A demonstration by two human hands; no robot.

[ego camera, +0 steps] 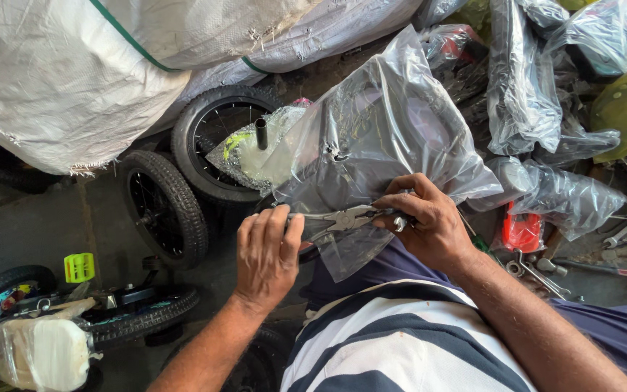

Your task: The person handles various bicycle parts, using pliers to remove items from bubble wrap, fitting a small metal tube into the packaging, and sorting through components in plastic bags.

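My right hand [429, 221] grips a pair of metal pliers [346, 218] by the handles, jaws pointing left. My left hand [266, 254] rests on the lower left edge of a large clear plastic bag [379, 131], fingers curled near the pliers' jaws. The bag wraps a dark bicycle part whose shape I cannot make out. A black tube end [261, 133] sticks up out of the wrapping to the left.
Two small black bicycle wheels [172, 199] lean by big white woven sacks [74, 72]. More plastic-wrapped parts [546, 94] pile up at right. Wrenches [538, 272] and a red item [522, 231] lie on the floor. A small bike with a green pedal [79, 267] sits lower left.
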